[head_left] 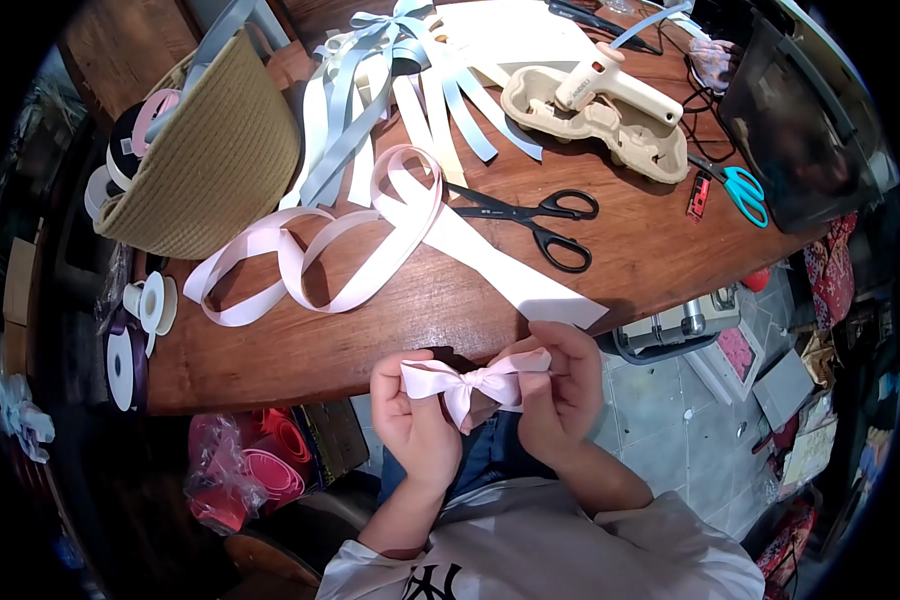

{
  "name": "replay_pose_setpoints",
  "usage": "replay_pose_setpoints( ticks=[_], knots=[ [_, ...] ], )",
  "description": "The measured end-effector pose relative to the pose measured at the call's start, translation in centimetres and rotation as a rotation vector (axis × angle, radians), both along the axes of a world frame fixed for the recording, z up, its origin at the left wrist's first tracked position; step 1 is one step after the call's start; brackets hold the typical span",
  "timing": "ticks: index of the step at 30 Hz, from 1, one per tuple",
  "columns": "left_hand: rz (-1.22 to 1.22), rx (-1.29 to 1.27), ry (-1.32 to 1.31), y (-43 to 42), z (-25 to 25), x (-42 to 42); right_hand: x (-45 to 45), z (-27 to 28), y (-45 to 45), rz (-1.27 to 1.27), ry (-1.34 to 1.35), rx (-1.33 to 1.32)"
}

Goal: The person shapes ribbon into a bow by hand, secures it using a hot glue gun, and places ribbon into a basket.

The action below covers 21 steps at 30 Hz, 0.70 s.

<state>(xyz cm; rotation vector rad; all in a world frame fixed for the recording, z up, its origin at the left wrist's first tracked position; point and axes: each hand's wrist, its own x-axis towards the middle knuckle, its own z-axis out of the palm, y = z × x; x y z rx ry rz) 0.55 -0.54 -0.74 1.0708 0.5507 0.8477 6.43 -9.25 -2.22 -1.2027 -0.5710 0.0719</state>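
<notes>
A pale pink ribbon bow [474, 380] with a knot in its middle is held up at the table's front edge. The fingers of my left hand [410, 410] pinch its left loop. On the other side, my right hand [562, 390] grips the right loop between thumb and fingers. Short tails hang below the knot. Beyond my hands, a long pink ribbon [292, 262] lies in loose curls on the wood. Black scissors [530, 214] rest with blades partly under the wide end of a pale ribbon [515, 275].
A woven basket [215, 150] with ribbon rolls stands at the left, white spools [156, 303] near it. Blue and cream ribbons [345, 130] lie at the back. A glue gun [600, 80] sits on a carton tray [625, 145]; teal scissors [744, 196] and a dark bin [805, 130] are right.
</notes>
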Motion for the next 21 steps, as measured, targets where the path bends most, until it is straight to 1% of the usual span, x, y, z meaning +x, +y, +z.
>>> replay_pose_setpoints(
  ticks=[2, 5, 8, 11, 14, 15, 17, 18, 20, 21],
  knots=[
    [-0.005, -0.028, -0.046, 0.0, -0.2, 0.1, -0.1, -0.3, 0.0, -0.035, -0.036, -0.038],
    [-0.021, -0.012, -0.04, 0.0, -0.4, 0.2, -0.2, -1.0, 0.0, -0.082, -0.135, -0.097],
    [0.002, -0.05, -0.006, -0.2, 0.4, 0.5, 0.0, -1.3, 0.2, -0.027, -0.113, -0.058],
    [-0.049, 0.021, -0.002, 0.0, 0.4, 0.3, 1.2, -0.1, 0.6, 0.085, -0.197, -0.028],
    [-0.049, 0.014, 0.04, -0.2, 0.4, 0.1, 0.2, 0.4, 0.6, 0.154, 0.119, 0.148],
    [-0.046, 0.003, 0.047, -0.2, 0.5, 0.1, 0.2, 0.3, 0.4, 0.083, 0.018, 0.055],
    [0.047, 0.114, 0.066, 0.1, -0.4, 0.3, 0.5, 0.3, -0.1, -0.063, -0.194, -0.124],
    [0.096, 0.172, 0.071, 0.2, -0.8, 0.4, 0.5, 0.4, -0.1, -0.094, -0.217, -0.122],
    [0.056, 0.13, 0.06, 0.1, -0.4, 0.0, 0.3, 0.5, -0.1, -0.154, -0.251, -0.122],
    [0.037, 0.111, 0.053, 0.1, -0.3, 0.0, 0.4, 0.5, -0.1, -0.14, -0.281, -0.121]
  ],
)
